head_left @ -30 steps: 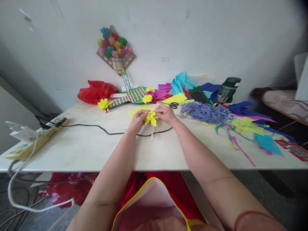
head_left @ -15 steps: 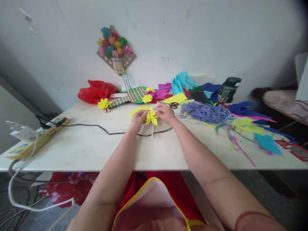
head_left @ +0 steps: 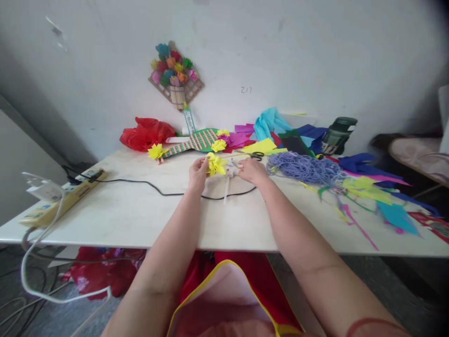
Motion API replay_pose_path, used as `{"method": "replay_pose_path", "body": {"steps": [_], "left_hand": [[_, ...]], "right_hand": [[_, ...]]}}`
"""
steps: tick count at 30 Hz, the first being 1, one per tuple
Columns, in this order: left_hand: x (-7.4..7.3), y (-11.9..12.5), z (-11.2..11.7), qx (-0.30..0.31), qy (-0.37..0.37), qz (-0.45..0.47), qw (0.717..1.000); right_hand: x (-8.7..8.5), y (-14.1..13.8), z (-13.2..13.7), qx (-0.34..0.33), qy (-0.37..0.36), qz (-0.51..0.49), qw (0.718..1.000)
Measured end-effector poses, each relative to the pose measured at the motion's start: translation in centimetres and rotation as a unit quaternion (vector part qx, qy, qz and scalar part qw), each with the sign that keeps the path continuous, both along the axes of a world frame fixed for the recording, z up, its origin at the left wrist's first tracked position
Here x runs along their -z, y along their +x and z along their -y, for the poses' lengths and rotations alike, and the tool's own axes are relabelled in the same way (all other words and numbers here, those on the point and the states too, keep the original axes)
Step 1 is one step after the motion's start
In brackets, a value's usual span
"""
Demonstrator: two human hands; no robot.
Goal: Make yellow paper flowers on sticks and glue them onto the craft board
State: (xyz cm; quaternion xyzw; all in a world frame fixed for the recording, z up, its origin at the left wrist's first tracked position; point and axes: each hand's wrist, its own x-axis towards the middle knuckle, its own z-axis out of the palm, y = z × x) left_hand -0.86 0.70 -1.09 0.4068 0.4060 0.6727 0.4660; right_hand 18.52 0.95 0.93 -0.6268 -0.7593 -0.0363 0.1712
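Yellow paper flower [head_left: 216,164]: located at the middle of the white table [head_left: 140,220], in the fingertips of the left hand [head_left: 198,175]. These fingers were pinched narrow on its left side, with the petals spread toward the right. I could not tell whether the flower was lifted clear of the surface.

The governing relation ran left to right: flower, then a white tool [head_left: 231,167] — apparently a glue gun — then the right hand [head_left: 253,171]. The tool sat just right of the petals and nearer the right hand than the left. A translucent stick [head_left: 226,191] extended from it toward the near edge, long axis near to far. The right fingers were bent at the tool's right side; I could not tell whether they had closed on it.

A black cable [head_left: 150,186] crossed the table from the power strip [head_left: 75,194] at far left, passing near the stick. On the far side lay a green lute-shaped piece [head_left: 203,141], with scissors [head_left: 257,156] to its right and a heap of purple cord [head_left: 305,167] beyond them. A flower-basket hanging [head_left: 177,77] was mounted on the pale wall [head_left: 298,61].
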Motion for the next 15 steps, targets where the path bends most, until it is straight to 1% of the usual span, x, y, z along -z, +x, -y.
{"method": "replay_pose_path", "body": {"steps": [3, 6, 11, 15], "left_hand": [[0.1, 0.0, -0.2, -0.009, 0.001, -0.006, 1.000], [0.2, 0.0, -0.3, -0.012, -0.001, -0.010, 1.000], [0.0, 0.1, -0.2, -0.025, -0.006, -0.019, 0.999], [-0.1, 0.1, -0.3, -0.042, -0.007, -0.018, 0.999]], "right_hand": [[0.0, 0.0, -0.1, 0.006, -0.067, 0.032, 0.997], [0.3, -0.4, -0.2, 0.007, -0.101, 0.041, 0.994], [0.4, -1.0, 0.0, 0.028, -0.105, 0.049, 0.993], [-0.4, -0.3, 0.4, 0.052, -0.070, 0.052, 0.995]]}}
